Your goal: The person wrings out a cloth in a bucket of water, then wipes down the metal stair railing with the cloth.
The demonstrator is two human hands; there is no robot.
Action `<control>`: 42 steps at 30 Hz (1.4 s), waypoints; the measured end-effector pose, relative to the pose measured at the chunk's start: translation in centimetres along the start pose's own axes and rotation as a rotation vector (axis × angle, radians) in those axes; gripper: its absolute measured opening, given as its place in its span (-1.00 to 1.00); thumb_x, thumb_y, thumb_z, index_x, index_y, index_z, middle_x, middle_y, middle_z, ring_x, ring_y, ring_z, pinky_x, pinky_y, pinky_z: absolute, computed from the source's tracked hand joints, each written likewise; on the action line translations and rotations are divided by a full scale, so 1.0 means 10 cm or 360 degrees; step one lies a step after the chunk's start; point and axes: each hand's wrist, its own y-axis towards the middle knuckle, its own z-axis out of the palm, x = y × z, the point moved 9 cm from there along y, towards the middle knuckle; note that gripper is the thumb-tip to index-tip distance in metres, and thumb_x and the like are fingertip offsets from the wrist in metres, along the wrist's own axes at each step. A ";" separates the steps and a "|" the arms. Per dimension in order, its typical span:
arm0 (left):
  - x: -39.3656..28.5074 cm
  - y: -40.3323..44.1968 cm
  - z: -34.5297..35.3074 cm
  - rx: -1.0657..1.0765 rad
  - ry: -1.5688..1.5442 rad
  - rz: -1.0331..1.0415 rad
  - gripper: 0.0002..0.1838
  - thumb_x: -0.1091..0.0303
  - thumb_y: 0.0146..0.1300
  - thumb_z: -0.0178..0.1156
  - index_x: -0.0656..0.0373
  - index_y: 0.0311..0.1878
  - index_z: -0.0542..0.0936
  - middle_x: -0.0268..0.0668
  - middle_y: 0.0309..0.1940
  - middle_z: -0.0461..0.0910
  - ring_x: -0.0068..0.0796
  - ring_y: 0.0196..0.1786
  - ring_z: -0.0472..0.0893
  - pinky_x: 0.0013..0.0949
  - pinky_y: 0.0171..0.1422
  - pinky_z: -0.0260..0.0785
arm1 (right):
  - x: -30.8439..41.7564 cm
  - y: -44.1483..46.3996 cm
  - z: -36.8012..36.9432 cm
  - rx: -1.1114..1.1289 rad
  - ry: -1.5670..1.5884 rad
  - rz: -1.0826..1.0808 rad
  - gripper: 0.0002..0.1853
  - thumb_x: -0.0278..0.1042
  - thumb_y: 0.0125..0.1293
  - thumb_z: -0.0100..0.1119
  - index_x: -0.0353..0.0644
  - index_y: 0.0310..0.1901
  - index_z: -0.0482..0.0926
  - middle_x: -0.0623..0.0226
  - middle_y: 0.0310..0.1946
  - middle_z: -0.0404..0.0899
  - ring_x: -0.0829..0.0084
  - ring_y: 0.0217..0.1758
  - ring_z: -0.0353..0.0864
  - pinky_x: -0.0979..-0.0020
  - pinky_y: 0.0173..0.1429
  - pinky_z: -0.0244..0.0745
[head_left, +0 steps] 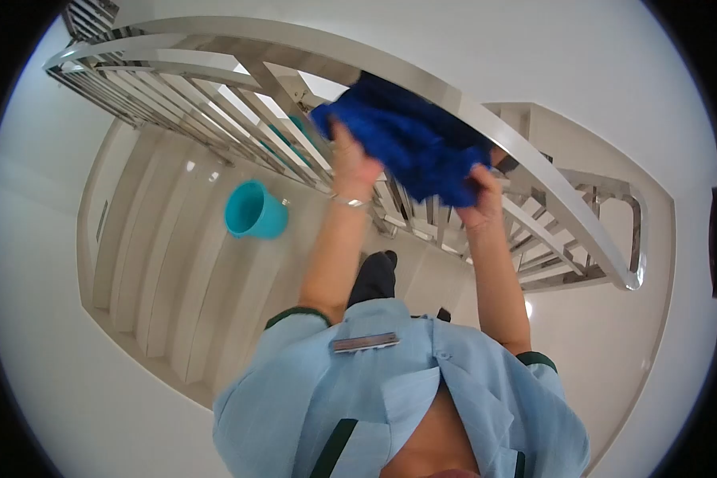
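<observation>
A dark blue cloth (410, 139) is spread between my two hands, up against the shiny metal stair railing (295, 36). My left hand (353, 163) grips the cloth at its left end, with a bracelet at the wrist. At the lower right end my right hand (483, 197) has its fingers closed on the cloth. Part of the railing's bars is hidden behind the cloth. Both hands are a little blurred.
A turquoise bucket (256, 209) stands on the stairs to the left. Pale steps (163, 263) run down the left side. Railing bars (550, 239) continue at the right beside a landing. A white wall (534, 48) lies beyond.
</observation>
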 end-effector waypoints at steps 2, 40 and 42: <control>-0.33 -0.11 -0.12 0.0188 -0.0069 -0.0001 -0.43 0.11 0.10 0.26 0.15 0.14 0.38 -0.19 0.12 0.41 -0.14 0.17 0.38 -0.06 0.33 0.15 | -0.25 0.09 0.18 0.0084 -0.0034 0.0209 -0.65 -0.42 0.04 0.09 -0.25 -0.07 0.46 0.18 -0.13 0.54 0.23 -0.02 0.51 0.16 0.19 0.37; -0.50 0.12 0.44 0.0811 0.4289 0.0988 -0.43 0.53 -0.28 0.29 0.21 -0.05 0.42 -0.11 -0.10 0.45 -0.12 0.02 0.42 -0.13 0.12 0.23 | -1.09 1.07 1.40 0.0681 -0.3026 -0.0314 -0.74 -0.29 0.14 0.02 -0.21 -0.16 0.51 0.10 -0.21 0.59 0.11 -0.11 0.58 0.19 -0.11 0.49; -0.50 0.24 0.35 0.0935 0.4402 0.1033 -0.50 0.46 -0.29 0.33 0.18 -0.14 0.45 -0.13 -0.23 0.51 -0.16 -0.08 0.47 -0.12 0.08 0.25 | -1.07 1.07 1.33 0.0572 -0.3012 -0.0202 -0.74 -0.29 0.12 0.01 -0.18 -0.18 0.53 0.09 -0.18 0.58 0.10 -0.10 0.56 0.19 -0.10 0.47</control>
